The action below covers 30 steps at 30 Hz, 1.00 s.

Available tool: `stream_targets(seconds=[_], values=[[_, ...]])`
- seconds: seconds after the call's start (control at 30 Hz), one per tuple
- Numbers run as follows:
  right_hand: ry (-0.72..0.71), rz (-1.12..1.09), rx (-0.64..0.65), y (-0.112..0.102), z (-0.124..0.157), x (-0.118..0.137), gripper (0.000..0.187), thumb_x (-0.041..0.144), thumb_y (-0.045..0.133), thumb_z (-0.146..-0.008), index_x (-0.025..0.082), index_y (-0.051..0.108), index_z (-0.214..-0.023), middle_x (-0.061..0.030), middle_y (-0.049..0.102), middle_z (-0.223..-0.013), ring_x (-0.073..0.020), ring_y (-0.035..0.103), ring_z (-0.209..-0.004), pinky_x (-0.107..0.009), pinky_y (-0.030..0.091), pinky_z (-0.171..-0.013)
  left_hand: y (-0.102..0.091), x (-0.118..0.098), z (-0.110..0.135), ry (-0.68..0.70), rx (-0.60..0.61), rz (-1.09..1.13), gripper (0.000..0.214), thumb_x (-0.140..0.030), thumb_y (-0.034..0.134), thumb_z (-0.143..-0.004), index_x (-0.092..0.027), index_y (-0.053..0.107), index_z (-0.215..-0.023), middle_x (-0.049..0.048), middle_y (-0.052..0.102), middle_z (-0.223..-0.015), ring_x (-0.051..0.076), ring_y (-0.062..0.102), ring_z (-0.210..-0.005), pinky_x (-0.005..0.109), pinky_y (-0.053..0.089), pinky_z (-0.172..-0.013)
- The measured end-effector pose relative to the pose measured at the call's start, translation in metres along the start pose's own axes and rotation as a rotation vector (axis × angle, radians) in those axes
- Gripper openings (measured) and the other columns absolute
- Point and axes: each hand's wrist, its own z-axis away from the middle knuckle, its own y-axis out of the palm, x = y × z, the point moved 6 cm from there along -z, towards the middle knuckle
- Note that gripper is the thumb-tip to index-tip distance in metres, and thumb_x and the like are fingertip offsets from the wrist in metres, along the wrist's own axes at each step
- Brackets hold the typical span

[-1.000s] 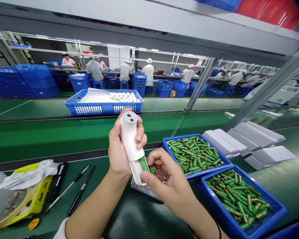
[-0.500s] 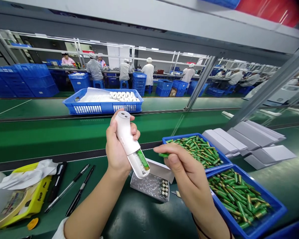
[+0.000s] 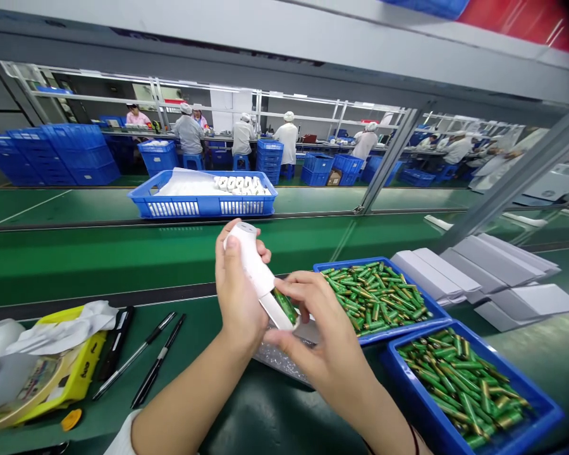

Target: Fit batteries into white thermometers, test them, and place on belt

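My left hand (image 3: pixel 239 297) is wrapped round a white curved handheld device (image 3: pixel 252 256), tilted with its lower end toward the right. The battery compartment at that lower end lies uncovered, and a green battery (image 3: pixel 285 306) shows in it. My right hand (image 3: pixel 320 322) is closed about this end: its fingertips press at the battery while the thumb lies below the device's tip. How many batteries are inside is hidden by the fingers. Beneath both hands, a small box with clear bubbly lining (image 3: pixel 282 357) is mostly covered.
Two blue trays of green batteries (image 3: pixel 374 294) (image 3: pixel 459 379) stand at the right, beside folded white cartons (image 3: pixel 490 272). Pens (image 3: pixel 156 363) and a yellow bin (image 3: pixel 76 373) lie left. A blue crate (image 3: pixel 201 205) holds white parts beyond the green belt (image 3: pixel 99 259). Several co-workers (image 3: pixel 287 136) are far back.
My right hand has moved left with its battery from beside the device to the open compartment. The device has tilted further, and the small box is now more covered by the hands.
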Motion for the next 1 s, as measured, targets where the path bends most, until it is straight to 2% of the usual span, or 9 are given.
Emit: stream_targets(seconds=[0.07, 0.17, 0.3, 0.37, 0.47, 0.63, 0.8, 0.9, 1.0], values=[[-0.086, 0.043, 0.006, 0.004, 0.002, 0.004, 0.043, 0.018, 0.064, -0.083, 0.02, 0.049, -0.123, -0.0113, 0.054, -0.121, -0.022, 0.054, -0.108, -0.033, 0.05, -0.084, -0.002, -0.001, -0.004, -0.006, -0.021, 0.027, 0.016, -0.03, 0.056, -0.088, -0.02, 0.059, -0.101, 0.0017, 0.06, -0.087, 0.007, 0.056, -0.067, 0.018, 0.047, -0.064], [-0.152, 0.037, -0.145, -0.004, 0.003, 0.004, 0.033, 0.008, 0.053, -0.087, 0.02, 0.052, -0.117, -0.0107, 0.058, -0.118, -0.0211, 0.054, -0.112, -0.035, 0.046, -0.093, 0.002, 0.0, -0.008, -0.057, 0.034, 0.076, 0.019, -0.029, 0.059, -0.087, -0.019, 0.059, -0.104, 0.0018, 0.063, -0.09, 0.007, 0.059, -0.07, 0.018, 0.049, -0.071], [0.052, -0.148, -0.341, -0.029, 0.0, -0.016, 0.02, 0.018, 0.057, -0.088, 0.021, 0.06, -0.107, -0.0063, 0.065, -0.106, -0.0185, 0.061, -0.098, -0.029, 0.052, -0.083, 0.024, 0.009, 0.0, -0.267, 0.371, 0.055, 0.034, -0.041, 0.052, -0.091, -0.016, 0.057, -0.114, 0.0091, 0.066, -0.112, 0.016, 0.065, -0.096, 0.028, 0.051, -0.087], [0.177, -0.267, -0.378, -0.037, -0.001, -0.024, 0.02, 0.026, 0.058, -0.089, 0.022, 0.063, -0.107, -0.005, 0.067, -0.1, -0.0167, 0.064, -0.088, -0.025, 0.054, -0.072, 0.031, 0.013, 0.007, -0.34, 0.539, -0.03, 0.036, -0.036, 0.055, -0.09, -0.018, 0.054, -0.12, 0.0096, 0.065, -0.119, 0.021, 0.062, -0.109, 0.031, 0.051, -0.089], [0.254, -0.388, -0.342, -0.039, -0.002, -0.025, 0.022, 0.032, 0.061, -0.087, 0.022, 0.066, -0.105, -0.0039, 0.069, -0.093, -0.0148, 0.065, -0.077, -0.021, 0.054, -0.063, 0.029, 0.01, 0.009, -0.247, 0.61, -0.153, 0.035, -0.02, 0.062, -0.084, -0.02, 0.056, -0.119, 0.0046, 0.071, -0.108, 0.02, 0.065, -0.103, 0.028, 0.054, -0.083], [0.336, -0.511, -0.247, -0.026, -0.002, -0.025, 0.022, 0.036, 0.063, -0.085, 0.021, 0.067, -0.101, -0.0014, 0.066, -0.074, -0.0101, 0.056, -0.058, -0.019, 0.05, -0.054, 0.018, 0.007, -0.003, -0.161, 0.568, -0.288, 0.032, -0.019, 0.069, -0.076, -0.016, 0.063, -0.107, 0.0052, 0.074, -0.094, 0.022, 0.069, -0.09, 0.029, 0.055, -0.078], [0.417, -0.701, -0.146, -0.013, -0.004, -0.032, 0.027, 0.038, 0.062, -0.086, 0.018, 0.062, -0.104, -0.0019, 0.065, -0.071, -0.01, 0.053, -0.057, -0.02, 0.045, -0.052, 0.014, 0.013, -0.016, -0.303, 0.61, -0.302, 0.037, -0.031, 0.078, -0.066, -0.015, 0.068, -0.097, 0.0058, 0.074, -0.09, 0.02, 0.068, -0.082, 0.026, 0.055, -0.071], [0.434, -0.839, -0.005, -0.003, -0.006, -0.031, 0.026, 0.039, 0.058, -0.088, 0.017, 0.06, -0.1, -0.0025, 0.065, -0.072, -0.0083, 0.049, -0.053, -0.02, 0.042, -0.051, 0.013, 0.009, -0.021, -0.221, 0.634, -0.26, 0.042, -0.041, 0.084, -0.055, -0.016, 0.069, -0.085, 0.0022, 0.07, -0.081, 0.016, 0.064, -0.073, 0.027, 0.054, -0.075], [0.438, -0.814, 0.088, 0.004, -0.008, -0.032, 0.025, 0.038, 0.058, -0.087, 0.017, 0.058, -0.099, -0.0036, 0.066, -0.077, -0.0089, 0.05, -0.055, -0.021, 0.041, -0.05, 0.009, 0.011, -0.027, -0.212, 0.593, -0.255, 0.043, -0.043, 0.084, -0.052, -0.016, 0.067, -0.081, -0.0005, 0.066, -0.074, 0.013, 0.061, -0.069, 0.031, 0.05, -0.087]])
